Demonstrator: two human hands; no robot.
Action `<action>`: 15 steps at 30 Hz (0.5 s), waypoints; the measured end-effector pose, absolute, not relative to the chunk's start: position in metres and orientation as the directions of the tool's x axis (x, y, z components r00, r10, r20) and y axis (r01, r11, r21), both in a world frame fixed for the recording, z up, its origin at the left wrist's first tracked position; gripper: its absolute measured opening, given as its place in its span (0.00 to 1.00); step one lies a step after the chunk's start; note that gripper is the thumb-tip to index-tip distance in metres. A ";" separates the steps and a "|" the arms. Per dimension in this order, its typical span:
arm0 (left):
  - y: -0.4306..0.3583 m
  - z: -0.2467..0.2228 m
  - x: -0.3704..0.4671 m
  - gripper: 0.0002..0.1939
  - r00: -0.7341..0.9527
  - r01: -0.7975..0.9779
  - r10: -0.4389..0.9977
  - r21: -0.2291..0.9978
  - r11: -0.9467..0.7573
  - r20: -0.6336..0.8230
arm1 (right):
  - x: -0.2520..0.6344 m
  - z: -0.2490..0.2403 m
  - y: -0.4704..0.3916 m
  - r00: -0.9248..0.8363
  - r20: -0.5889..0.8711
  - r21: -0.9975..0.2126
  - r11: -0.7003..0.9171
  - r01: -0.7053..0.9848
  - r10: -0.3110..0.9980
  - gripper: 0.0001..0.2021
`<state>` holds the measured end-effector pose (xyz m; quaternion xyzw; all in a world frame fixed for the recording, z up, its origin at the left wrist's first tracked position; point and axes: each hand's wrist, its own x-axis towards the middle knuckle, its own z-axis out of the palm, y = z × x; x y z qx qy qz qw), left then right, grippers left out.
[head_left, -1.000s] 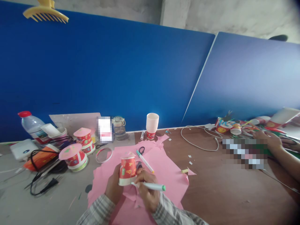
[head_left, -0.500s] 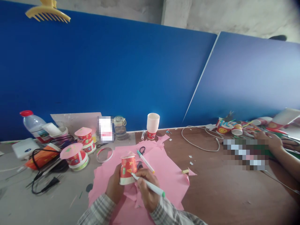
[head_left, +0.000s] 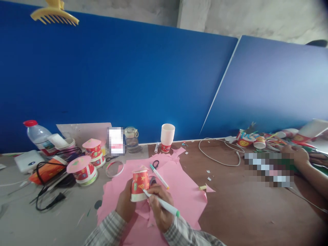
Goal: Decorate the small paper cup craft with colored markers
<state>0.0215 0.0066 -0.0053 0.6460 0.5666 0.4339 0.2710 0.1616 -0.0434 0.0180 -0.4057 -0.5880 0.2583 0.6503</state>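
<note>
A red paper cup (head_left: 140, 184) with gold stars and a white rim is held upside down by my left hand (head_left: 125, 201), whose fingers wrap its left side. A small pink paper piece shows on its top. In my right hand (head_left: 162, 206) is a white marker (head_left: 167, 206) with a green end, its tip at the cup's lower right side. Beneath both hands lie pink paper sheets (head_left: 184, 201). A second marker (head_left: 159, 176), with blue and yellow ends, rests on the paper beside scissors (head_left: 155, 164), partly hidden behind my right hand.
To the left stand pink-topped red cups (head_left: 83, 172), a plastic bottle (head_left: 38, 136) and a black cable (head_left: 52, 201). A glass jar (head_left: 131, 140) and stacked cups (head_left: 167, 136) are at the back. At far right, another person's hand (head_left: 297, 155) is near craft pieces and a white cord (head_left: 220, 163).
The marker tip has shifted very slightly left and down along the cup. The cup stays in place in my left hand. The other person's hand has moved a little.
</note>
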 end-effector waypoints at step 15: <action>0.006 -0.007 0.021 0.17 -0.019 0.494 0.966 0.842 -0.216 0.259 | 0.163 0.021 -0.045 0.137 0.556 -0.831 0.542 0.127 0.820 0.07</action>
